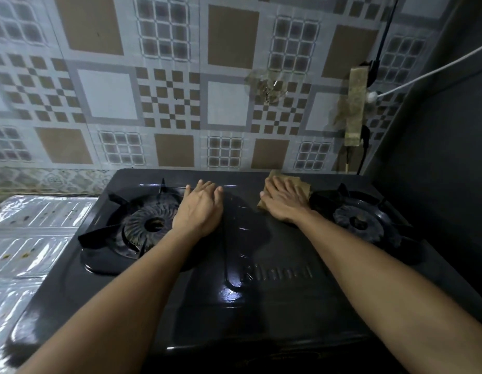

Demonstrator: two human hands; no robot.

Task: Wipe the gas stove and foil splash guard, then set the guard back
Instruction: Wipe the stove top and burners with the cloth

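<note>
At the far left we see the foil splash guard (32, 233) lying flat on the worktop just beside the stove, its silver panels spotted with brown stains and, we judge, not yet wiped. Next comes the black gas stove (261, 306) with its left burner (153, 224). Our left hand (200, 209) rests flat on the stove top beside that burner, fingers straight, its grip released and holding nothing. Further right, our right hand (284, 198) presses a brown cloth (302, 184) flat against the back of the stove, fingers spread over it rather than curled round it. To do this step well, we think, we should keep the left palm steadying the stove, wipe with firm overlapping strokes, and work round the right burner (360, 224). The glossy top shows wet sheen near the middle. Behind runs a patterned tiled wall (167, 103), with a power strip (356, 103) and cables to the right.
</note>
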